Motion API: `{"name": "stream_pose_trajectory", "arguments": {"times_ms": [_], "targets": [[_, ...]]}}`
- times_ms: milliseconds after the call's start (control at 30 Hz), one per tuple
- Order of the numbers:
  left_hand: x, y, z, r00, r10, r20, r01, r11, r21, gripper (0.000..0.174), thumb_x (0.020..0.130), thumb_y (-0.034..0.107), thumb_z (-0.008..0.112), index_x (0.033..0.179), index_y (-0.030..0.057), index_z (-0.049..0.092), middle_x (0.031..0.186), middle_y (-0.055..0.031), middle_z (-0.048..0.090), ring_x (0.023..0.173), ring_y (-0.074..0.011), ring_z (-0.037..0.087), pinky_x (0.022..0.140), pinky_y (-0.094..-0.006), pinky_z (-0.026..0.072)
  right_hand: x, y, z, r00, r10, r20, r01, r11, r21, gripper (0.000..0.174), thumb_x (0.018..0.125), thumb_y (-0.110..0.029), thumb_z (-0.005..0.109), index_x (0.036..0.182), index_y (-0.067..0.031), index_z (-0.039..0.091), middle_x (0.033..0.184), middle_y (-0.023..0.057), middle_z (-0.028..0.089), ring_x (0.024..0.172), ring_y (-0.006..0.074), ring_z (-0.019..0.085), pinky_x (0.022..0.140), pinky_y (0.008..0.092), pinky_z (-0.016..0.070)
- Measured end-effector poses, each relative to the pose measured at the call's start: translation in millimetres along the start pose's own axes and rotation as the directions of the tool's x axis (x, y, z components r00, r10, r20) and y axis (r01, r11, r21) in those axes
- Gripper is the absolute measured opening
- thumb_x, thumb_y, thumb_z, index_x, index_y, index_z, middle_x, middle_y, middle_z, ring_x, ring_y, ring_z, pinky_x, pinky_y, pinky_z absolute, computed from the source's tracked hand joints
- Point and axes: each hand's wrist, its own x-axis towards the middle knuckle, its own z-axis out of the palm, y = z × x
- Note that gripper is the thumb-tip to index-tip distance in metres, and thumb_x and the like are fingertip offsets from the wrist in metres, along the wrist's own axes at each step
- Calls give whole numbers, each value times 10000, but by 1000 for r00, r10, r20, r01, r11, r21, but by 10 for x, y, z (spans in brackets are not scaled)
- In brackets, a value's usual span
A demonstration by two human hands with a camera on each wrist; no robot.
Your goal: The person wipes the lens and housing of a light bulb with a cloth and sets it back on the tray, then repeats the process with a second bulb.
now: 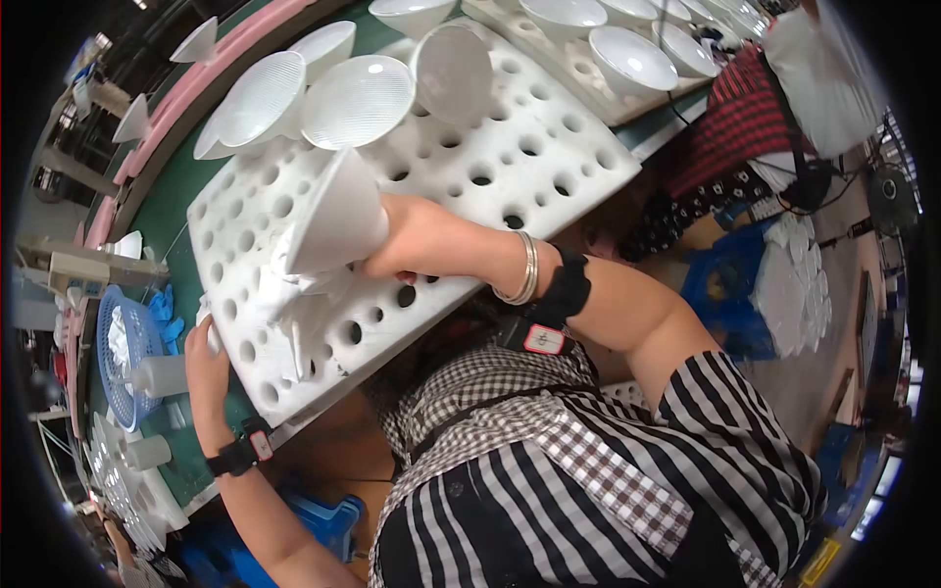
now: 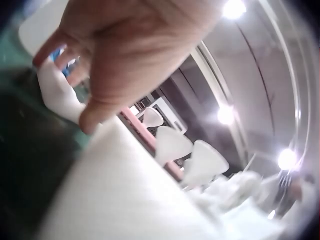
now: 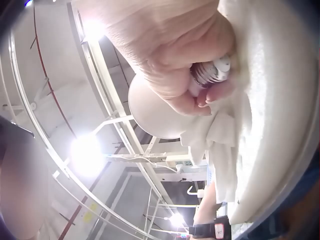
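Observation:
My right hand [image 1: 421,235] [image 3: 170,55] grips a white cone-shaped lamp [image 1: 338,216] [image 3: 152,107] by its narrow end; a threaded metal base [image 3: 207,72] shows between the fingers in the right wrist view. The lamp's wide end faces left, over a crumpled white cloth [image 1: 294,314] [image 3: 217,137] on the white foam board with holes [image 1: 461,211]. Beside the board's left edge, my left hand [image 1: 207,377] [image 2: 130,50] holds a small smooth white object [image 1: 214,338] [image 2: 57,92] between thumb and fingers, low over the green table.
Several white lamps [image 1: 358,103] stand at the board's far side, and more on another board [image 1: 549,59]. Left of the board are a blue basket [image 1: 125,358], blue gloves [image 1: 165,318] and a translucent cup [image 1: 162,375]. Another person's red checked clothing [image 1: 735,118] shows at right.

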Motion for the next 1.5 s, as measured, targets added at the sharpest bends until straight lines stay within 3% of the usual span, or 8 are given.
{"name": "stream_pose_trajectory", "arguments": {"times_ms": [167,333,467,833,1100,1200,1300,1500], "targets": [[-76,16,-126,982,-185,46,180,979,97,316,824,137,676,1129,70,623,1109,-193,617,1007,-374,613,881,-428,485,-20,-68,-21,994,106,40,-103,992,-77,406,707,-84,705,1083,17,589,780,51,637,552,111,558,502,281,482],[-316,1028,-473,967,-173,-189,-61,560,-826,482,909,107,535,1371,-29,537,1293,-104,615,1098,-209,607,967,-354,467,-112,-24,67,992,-119,-35,114,988,-106,309,704,-101,691,988,6,634,742,117,671,603,191,637,560,326,509],[-520,2206,-556,781,532,-327,-620,725,-300,436,790,44,661,1225,66,678,1341,-172,609,1207,-368,561,1028,-458,421,-144,79,105,951,-307,41,296,860,-415,510,737,-189,756,1206,-50,611,1029,156,714,913,294,693,803,373,543],[-47,2381,-247,925,226,-306,-365,750,-551,327,942,106,569,1250,31,650,1277,-158,648,1188,-337,573,1037,-458,408,-284,100,42,896,-429,110,421,745,-517,391,815,-260,769,1130,-54,660,1079,145,705,992,317,682,847,381,540],[-628,2749,-603,736,567,-371,-672,678,-297,403,840,84,659,1242,86,679,1322,-103,637,1196,-363,560,963,-457,416,-324,164,-10,977,-126,170,111,989,96,373,863,-192,714,1197,-40,645,1101,120,718,1014,230,689,855,370,543],[-296,2796,-654,738,570,-360,-673,664,-328,360,851,111,663,1208,94,699,1310,-77,648,1188,-340,566,957,-441,417,-372,174,52,960,168,225,-280,541,793,369,844,-169,734,1183,-43,659,1106,88,718,1039,203,677,846,362,544],[13,2572,-391,869,348,-351,-483,751,-451,342,890,95,622,1226,67,680,1312,-106,644,1186,-345,564,998,-461,412,-334,74,54,878,-463,120,468,779,-417,505,759,-226,827,1189,-45,635,993,129,727,918,278,711,789,366,554],[-273,2554,-409,803,392,-448,-550,777,-306,387,848,130,678,1235,104,674,1348,-47,623,1137,-350,567,960,-472,408,-299,151,22,865,-480,142,496,783,-376,470,804,-233,786,1197,-36,618,1051,146,710,947,280,700,809,358,550]]}}
